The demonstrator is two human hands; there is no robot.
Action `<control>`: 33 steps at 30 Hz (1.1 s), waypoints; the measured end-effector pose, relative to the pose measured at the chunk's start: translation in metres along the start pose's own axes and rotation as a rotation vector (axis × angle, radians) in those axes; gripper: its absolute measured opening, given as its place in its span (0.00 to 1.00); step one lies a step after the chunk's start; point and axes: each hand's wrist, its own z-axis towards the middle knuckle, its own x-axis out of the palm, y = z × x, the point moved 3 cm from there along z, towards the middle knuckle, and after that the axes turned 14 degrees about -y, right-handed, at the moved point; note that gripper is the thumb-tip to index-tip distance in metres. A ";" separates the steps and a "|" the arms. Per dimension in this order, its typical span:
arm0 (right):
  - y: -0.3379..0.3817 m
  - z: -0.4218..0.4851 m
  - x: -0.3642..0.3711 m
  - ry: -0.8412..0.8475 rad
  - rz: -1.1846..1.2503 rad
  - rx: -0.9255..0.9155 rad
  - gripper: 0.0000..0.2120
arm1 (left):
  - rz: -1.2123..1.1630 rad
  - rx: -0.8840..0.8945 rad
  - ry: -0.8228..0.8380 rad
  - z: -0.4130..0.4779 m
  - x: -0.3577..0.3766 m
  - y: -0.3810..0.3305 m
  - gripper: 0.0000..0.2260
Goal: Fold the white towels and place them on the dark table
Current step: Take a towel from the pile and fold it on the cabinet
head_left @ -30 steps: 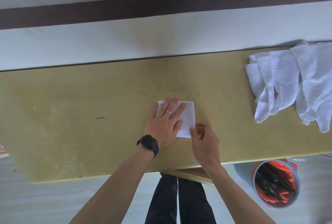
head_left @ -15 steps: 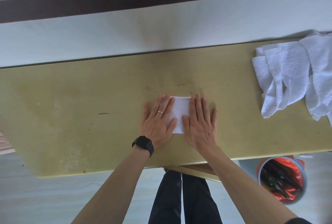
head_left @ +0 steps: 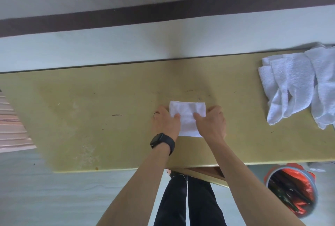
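A small folded towel (head_left: 187, 117) lies flat on a yellow table (head_left: 90, 108), a little toward 5 o'clock from the middle of the view and closer to the near edge of the table than to the far one. Both hands hold it. The left hand (head_left: 165, 123) grips the towel's 9 o'clock side, with the thumb lying on top of the cloth and the fingers curled down at the edge. The right hand (head_left: 211, 124) grips the 3 o'clock side in the same way, thumb on top and fingers bent around the edge. The left hand wears a ring (head_left: 155, 113), and a black watch (head_left: 162, 143) sits on that wrist.

At 3 o'clock from the folded towel, well apart from it, a loose pile of white towels (head_left: 297, 84) rests on the table's end. At 5 o'clock, below the table's near edge, stands a round bin (head_left: 314, 187) lined with a red bag. The person's dark trousers (head_left: 188, 204) show at 6 o'clock.
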 end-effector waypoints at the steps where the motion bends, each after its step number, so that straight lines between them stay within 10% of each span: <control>1: 0.003 0.001 0.000 0.036 0.034 0.058 0.24 | -0.021 -0.028 0.011 0.001 -0.001 -0.003 0.14; 12: -0.004 -0.011 -0.028 0.235 0.448 0.083 0.06 | -0.353 -0.166 0.221 -0.009 -0.029 -0.010 0.09; 33: 0.118 -0.163 -0.288 0.125 0.785 -0.785 0.04 | -0.874 0.371 -0.159 -0.141 -0.353 -0.050 0.04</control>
